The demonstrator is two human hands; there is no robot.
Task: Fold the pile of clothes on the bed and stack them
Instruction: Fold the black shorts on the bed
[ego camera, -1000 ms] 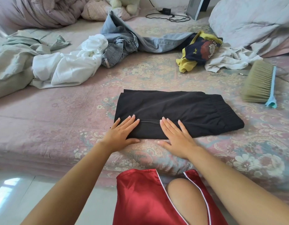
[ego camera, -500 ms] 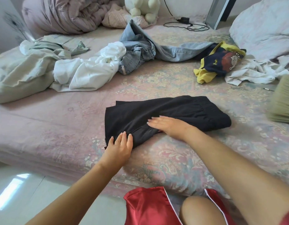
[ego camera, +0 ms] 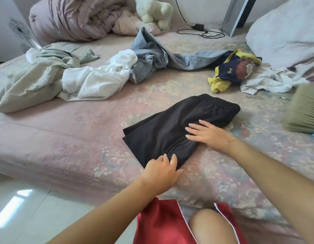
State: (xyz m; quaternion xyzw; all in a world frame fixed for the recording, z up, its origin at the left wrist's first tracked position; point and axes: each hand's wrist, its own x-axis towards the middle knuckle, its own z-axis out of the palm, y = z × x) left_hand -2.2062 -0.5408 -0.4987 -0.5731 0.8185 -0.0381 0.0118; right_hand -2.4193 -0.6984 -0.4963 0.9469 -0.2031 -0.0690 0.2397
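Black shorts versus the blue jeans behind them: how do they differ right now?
The black shorts lie folded flat near the bed's front edge; the blue jeans sprawl crumpled farther back. Both hands are on the shorts, the left hand at a corner, the right hand flat on top; nothing touches the jeans. Both rest on the bed.

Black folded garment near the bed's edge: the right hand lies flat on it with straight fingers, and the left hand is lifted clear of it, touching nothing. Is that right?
Not quite. The head view shows the right hand flat on the black folded garment with straight fingers, as stated, but the left hand is not lifted clear: its fingers curl onto the garment's near corner at the bed's edge.
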